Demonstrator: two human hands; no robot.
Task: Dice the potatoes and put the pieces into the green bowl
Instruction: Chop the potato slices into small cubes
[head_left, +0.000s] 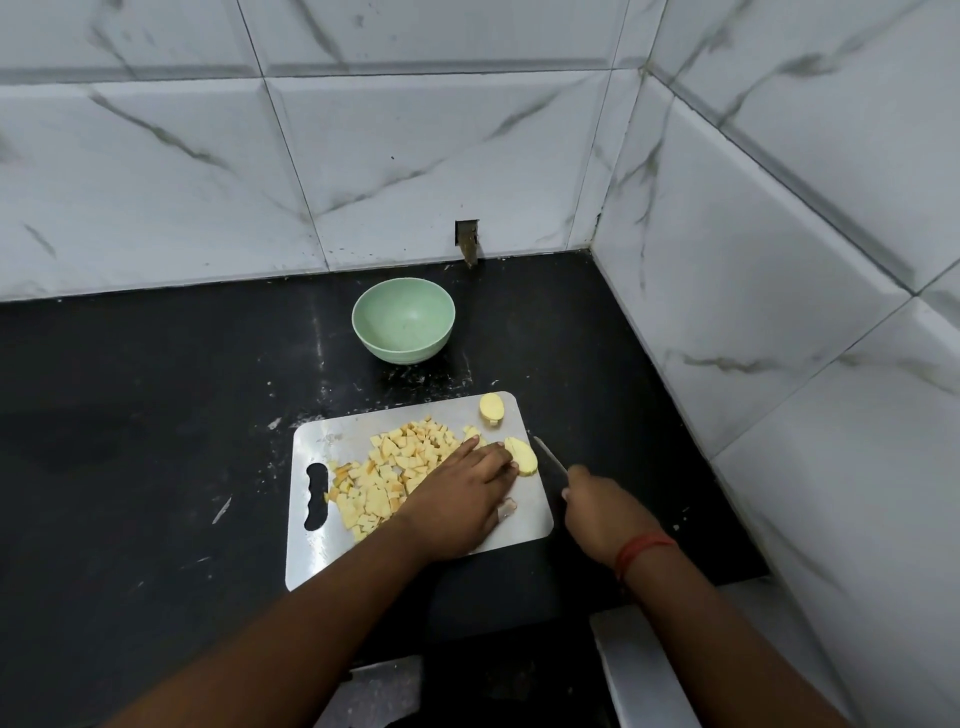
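A steel cutting board (322, 551) lies on the black counter. A heap of diced potato pieces (387, 475) covers its left and middle. My left hand (462, 493) lies flat over the board, fingertips touching a potato slice (522, 456) near the right edge. A stack of potato slices (491, 408) sits at the board's far right corner. My right hand (602, 506) grips a knife (549, 453) whose blade points toward the slice, just off the board's right edge. The green bowl (403, 319) stands behind the board with nothing in it.
Tiled walls close the counter at the back and on the right, meeting in a corner. The black counter (156, 415) stretches left of the board. A white ledge (639, 670) sits at the counter's front right.
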